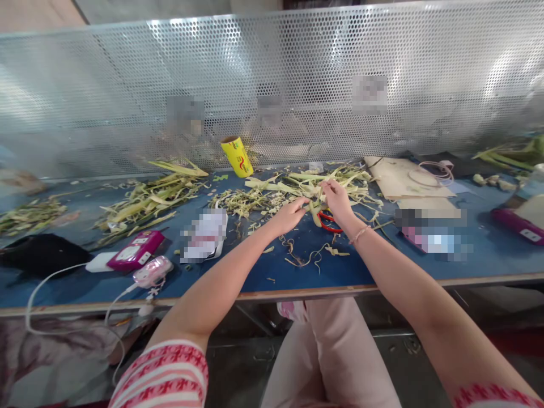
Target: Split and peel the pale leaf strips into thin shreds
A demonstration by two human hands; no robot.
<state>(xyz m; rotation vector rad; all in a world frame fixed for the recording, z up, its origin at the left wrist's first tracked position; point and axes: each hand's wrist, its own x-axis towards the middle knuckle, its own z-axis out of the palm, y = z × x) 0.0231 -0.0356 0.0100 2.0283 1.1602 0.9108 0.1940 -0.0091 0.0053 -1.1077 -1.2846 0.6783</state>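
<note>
While the pink phone (135, 250) is lying at the left of the blue table (255, 272), the left hand (289, 215) is closing its fingers on one end of a green leaf strip (314, 208) at the table's middle. The right hand (338, 198) is pinching its other end above the red scissors (329, 222). The strip is looking light, limp and tearable, best gripped near its ends.

both arms outstretched, left hand (289, 216) and right hand (337, 198) close together, fingers curled
</note>
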